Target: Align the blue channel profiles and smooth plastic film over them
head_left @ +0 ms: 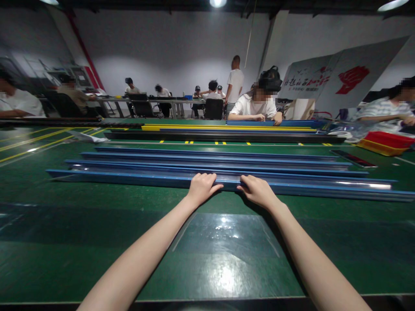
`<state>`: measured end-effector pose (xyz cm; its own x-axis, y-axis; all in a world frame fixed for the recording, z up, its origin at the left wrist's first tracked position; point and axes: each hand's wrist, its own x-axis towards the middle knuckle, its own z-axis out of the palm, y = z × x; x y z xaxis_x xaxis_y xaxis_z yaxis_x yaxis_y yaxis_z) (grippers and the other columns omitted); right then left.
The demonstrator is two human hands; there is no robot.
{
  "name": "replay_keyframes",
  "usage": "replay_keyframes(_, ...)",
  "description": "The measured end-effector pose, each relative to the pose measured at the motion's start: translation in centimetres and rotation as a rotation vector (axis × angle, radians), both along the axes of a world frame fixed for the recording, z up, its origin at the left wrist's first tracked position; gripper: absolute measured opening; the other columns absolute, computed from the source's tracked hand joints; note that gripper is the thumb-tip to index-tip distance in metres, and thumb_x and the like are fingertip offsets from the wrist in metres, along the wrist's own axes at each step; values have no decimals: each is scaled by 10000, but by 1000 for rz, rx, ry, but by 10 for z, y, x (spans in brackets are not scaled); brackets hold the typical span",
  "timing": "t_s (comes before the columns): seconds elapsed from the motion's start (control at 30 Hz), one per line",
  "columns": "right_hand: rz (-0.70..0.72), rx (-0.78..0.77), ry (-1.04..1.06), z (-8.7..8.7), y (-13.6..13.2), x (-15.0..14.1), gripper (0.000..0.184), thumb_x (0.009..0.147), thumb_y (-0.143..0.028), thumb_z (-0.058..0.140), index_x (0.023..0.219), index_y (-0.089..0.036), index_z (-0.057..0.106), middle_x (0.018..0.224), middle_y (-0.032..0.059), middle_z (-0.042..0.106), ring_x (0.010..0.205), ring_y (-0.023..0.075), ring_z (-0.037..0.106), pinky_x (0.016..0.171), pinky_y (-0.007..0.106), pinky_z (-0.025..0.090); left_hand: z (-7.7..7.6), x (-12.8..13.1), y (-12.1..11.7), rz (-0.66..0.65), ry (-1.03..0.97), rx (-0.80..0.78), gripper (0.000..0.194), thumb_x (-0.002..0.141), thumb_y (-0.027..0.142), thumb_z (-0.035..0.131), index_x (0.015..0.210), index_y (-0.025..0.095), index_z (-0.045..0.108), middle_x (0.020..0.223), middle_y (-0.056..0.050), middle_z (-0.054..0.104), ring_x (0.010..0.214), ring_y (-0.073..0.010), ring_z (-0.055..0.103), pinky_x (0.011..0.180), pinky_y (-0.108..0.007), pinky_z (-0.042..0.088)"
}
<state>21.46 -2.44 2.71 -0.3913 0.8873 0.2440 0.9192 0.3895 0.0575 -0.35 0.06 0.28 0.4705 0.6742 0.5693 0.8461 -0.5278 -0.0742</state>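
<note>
Both my arms reach forward over a green tabletop [97, 272] to the nearest of several long blue channel strips [136, 178]. My left hand [203, 189] is closed over the strip's near wall, thumb in front and fingers over the top edge. A short way to the right, my right hand [257, 191] grips the same strip, its fingers curled over the edge. The fingertips inside the channel are hidden. Behind it, more blue strips [207, 158] lie roughly parallel. A clear plastic sheet [223, 233] lies flat between my forearms.
Farther back lie a long black strip [227, 137] and yellow strips [194, 128]. A dark phone-like slab [355, 159] and a red tray [385, 141] are at the right. Across the table a person [256, 103] bends over another blue strip; others sit behind.
</note>
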Motion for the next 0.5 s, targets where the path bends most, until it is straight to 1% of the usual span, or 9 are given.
replay_keyframes(0.23, 17, 12, -3, 0, 1, 0, 242, 879, -370, 368, 881, -190, 530, 851, 70, 607, 750, 173, 545, 607, 251, 296, 0, 0, 0, -35, 0, -22, 377, 848, 511, 410, 780, 173, 561, 761, -62, 637, 722, -187, 560, 636, -297, 314)
replay_keyframes(0.5, 20, 26, -12, 0, 0, -1, 236, 878, -368, 373, 864, -191, 529, 842, 64, 608, 758, 172, 546, 601, 248, 292, 0, 0, -1, -38, 14, -7, 381, 852, 508, 405, 785, 169, 564, 761, -58, 640, 718, -186, 560, 638, -302, 315)
